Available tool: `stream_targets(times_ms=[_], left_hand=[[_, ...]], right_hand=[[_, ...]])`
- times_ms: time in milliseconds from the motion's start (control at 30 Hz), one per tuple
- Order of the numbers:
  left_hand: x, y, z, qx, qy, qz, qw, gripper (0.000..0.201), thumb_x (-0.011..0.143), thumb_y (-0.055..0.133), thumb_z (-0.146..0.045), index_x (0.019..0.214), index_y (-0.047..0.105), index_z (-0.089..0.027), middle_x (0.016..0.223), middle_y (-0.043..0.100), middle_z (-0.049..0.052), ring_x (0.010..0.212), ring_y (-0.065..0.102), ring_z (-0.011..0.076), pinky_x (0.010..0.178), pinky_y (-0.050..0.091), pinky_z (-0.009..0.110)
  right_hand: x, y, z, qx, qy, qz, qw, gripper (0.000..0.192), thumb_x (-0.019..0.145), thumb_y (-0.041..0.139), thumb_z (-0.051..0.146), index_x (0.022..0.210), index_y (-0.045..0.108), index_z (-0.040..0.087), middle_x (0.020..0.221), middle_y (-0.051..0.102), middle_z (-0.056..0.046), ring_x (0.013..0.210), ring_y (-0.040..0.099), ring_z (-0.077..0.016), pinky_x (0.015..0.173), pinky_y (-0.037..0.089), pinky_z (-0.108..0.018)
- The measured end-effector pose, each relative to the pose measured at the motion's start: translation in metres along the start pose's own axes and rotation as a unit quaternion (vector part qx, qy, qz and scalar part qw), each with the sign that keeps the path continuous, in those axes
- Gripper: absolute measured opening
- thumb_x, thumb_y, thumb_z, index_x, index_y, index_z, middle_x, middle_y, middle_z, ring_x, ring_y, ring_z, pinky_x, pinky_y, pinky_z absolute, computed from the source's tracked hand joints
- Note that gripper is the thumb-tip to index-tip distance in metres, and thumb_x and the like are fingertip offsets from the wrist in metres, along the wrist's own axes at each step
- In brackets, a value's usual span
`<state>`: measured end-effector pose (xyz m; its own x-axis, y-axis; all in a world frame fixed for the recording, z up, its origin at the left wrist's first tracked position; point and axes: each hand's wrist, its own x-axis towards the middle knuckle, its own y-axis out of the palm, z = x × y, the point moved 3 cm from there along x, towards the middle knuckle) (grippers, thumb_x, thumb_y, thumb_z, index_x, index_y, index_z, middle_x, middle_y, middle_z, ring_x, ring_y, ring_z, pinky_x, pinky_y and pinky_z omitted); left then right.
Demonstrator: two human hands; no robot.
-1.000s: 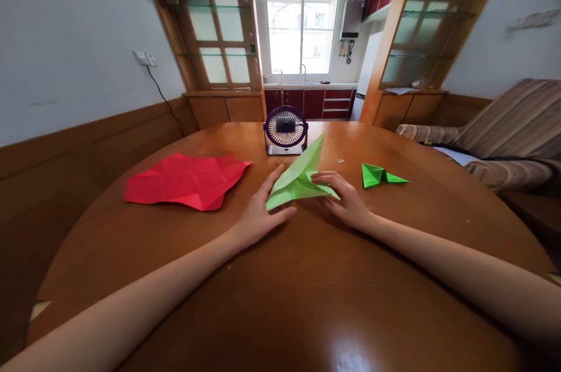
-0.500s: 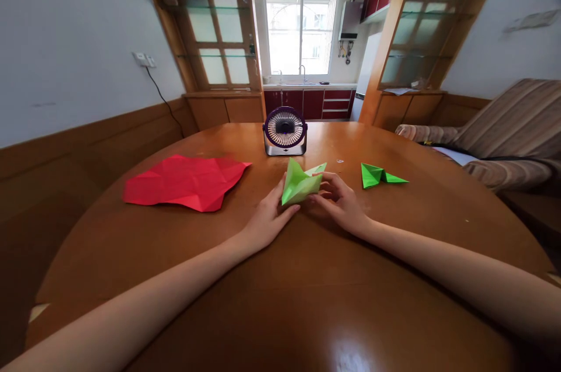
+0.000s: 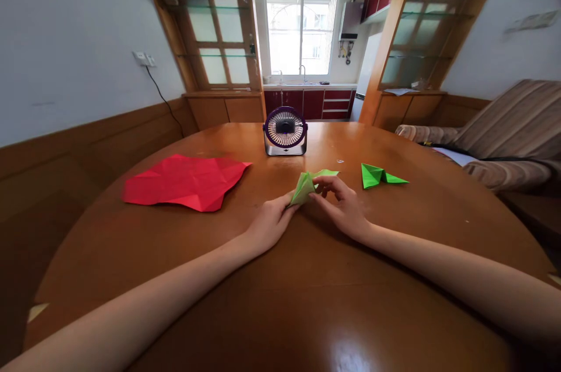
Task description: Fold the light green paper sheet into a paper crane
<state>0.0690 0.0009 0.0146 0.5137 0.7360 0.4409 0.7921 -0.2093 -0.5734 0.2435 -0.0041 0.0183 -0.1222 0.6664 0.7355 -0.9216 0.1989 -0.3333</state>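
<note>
Head view, looking down at both my hands meeting over a little folded light green paper [image 3: 307,184] near the middle of the round wooden surface [image 3: 280,278]. My left hand [image 3: 269,223] has its grip pinched on the lower left corner of the paper, thumb and fingertips closed on it right where the fold comes to a point. My right hand [image 3: 344,205] has its grip closed on the paper's right side, fingers curled over and touching the edge, so the piece sits squeezed between the two hands, partly lifted and tilted, with one flap sticking out toward the far right above my right fingers. Both forearms rest low across the surface. Just to the right of my right grip, clearly apart from it, lies a darker green folded piece [image 3: 381,175], flat, with a pointy end aimed away to the right. Way off to the left of my left grip there's a big crumpled red sheet [image 3: 186,181], opened out and full of crease lines. Straight beyond both grips, past the paper, a small purple desk fan [image 3: 284,131] stands upright facing me. Can't tell whether the paper's bottom edge actually touches the wood or hangs just over it, my fingers hide that bit.
</note>
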Motion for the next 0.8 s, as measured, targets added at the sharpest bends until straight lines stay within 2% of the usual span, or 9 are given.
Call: stream_targets(times_ms=[133,267,367,433,533,633,700,800], left_hand=[[0.001,-0.002,0.007,-0.017,-0.017,-0.007,1.000,0.030,0.093,0.045,-0.027,0.113,0.067,-0.019,0.097,0.072,0.003,0.100,0.064,0.0229,0.091,0.048,0.037],[0.003,-0.003,0.017,-0.099,-0.062,-0.023,0.993,0.032,0.092,0.049,-0.038,0.105,0.070,-0.017,0.094,0.072,0.004,0.093,0.065,0.0237,0.085,0.050,0.037],[0.004,-0.003,0.023,-0.216,-0.112,-0.048,0.969,0.037,0.086,0.056,-0.047,0.098,0.070,-0.015,0.094,0.073,0.005,0.091,0.067,0.0252,0.085,0.051,0.040],[0.003,-0.003,0.026,-0.280,-0.142,-0.068,0.947,0.040,0.081,0.062,-0.051,0.096,0.069,-0.015,0.091,0.074,0.006,0.091,0.068,0.0261,0.086,0.051,0.041],[0.003,-0.005,0.030,-0.320,-0.166,-0.104,0.927,0.044,0.075,0.068,-0.054,0.096,0.068,-0.015,0.088,0.074,0.008,0.092,0.068,0.0268,0.087,0.051,0.043],[0.003,-0.010,0.033,-0.324,-0.167,-0.132,0.922,0.046,0.072,0.071,-0.054,0.096,0.067,-0.015,0.091,0.074,0.008,0.094,0.068,0.0264,0.090,0.050,0.044],[0.004,-0.012,0.034,-0.325,-0.158,-0.135,0.923,0.045,0.072,0.071,-0.053,0.096,0.066,-0.015,0.095,0.074,0.008,0.094,0.068,0.0259,0.091,0.050,0.044],[0.005,-0.012,0.036,-0.305,-0.137,-0.120,0.935,0.043,0.077,0.067,-0.050,0.102,0.064,-0.014,0.101,0.072,0.009,0.096,0.067,0.0255,0.093,0.048,0.045]], right_hand=[[-0.001,0.000,0.002,-0.007,-0.022,0.018,1.000,0.023,0.087,0.062,0.024,0.109,0.058,0.023,0.099,0.064,-0.004,0.083,0.060,-0.0155,0.076,0.052,-0.033],[-0.001,0.000,0.005,0.006,-0.036,0.025,0.999,0.025,0.089,0.058,0.024,0.113,0.056,0.024,0.108,0.060,-0.006,0.092,0.059,-0.0173,0.078,0.053,-0.033],[0.000,-0.001,0.005,0.031,-0.029,0.016,0.999,0.023,0.090,0.056,0.026,0.113,0.055,0.026,0.113,0.055,-0.007,0.096,0.058,-0.0184,0.078,0.054,-0.034],[0.000,-0.004,0.004,0.032,-0.019,0.000,0.999,0.018,0.089,0.057,0.028,0.107,0.056,0.025,0.108,0.056,-0.007,0.092,0.058,-0.0182,0.078,0.053,-0.034],[0.000,-0.007,-0.001,0.025,0.027,-0.008,0.999,0.011,0.088,0.058,0.033,0.092,0.057,0.023,0.089,0.059,-0.004,0.080,0.058,-0.0170,0.073,0.051,-0.033],[0.001,-0.008,-0.014,0.032,0.104,-0.010,0.994,0.016,0.085,0.060,0.037,0.083,0.058,0.021,0.080,0.061,-0.003,0.072,0.056,-0.0158,0.066,0.049,-0.030],[0.003,-0.008,-0.025,0.057,0.162,-0.020,0.985,0.019,0.082,0.063,0.039,0.083,0.059,0.020,0.082,0.061,-0.003,0.071,0.056,-0.0156,0.061,0.049,-0.029],[0.005,-0.004,-0.039,0.156,0.239,-0.018,0.958,0.028,0.075,0.068,0.039,0.093,0.059,0.019,0.095,0.063,-0.006,0.082,0.060,-0.0182,0.062,0.052,-0.029]])
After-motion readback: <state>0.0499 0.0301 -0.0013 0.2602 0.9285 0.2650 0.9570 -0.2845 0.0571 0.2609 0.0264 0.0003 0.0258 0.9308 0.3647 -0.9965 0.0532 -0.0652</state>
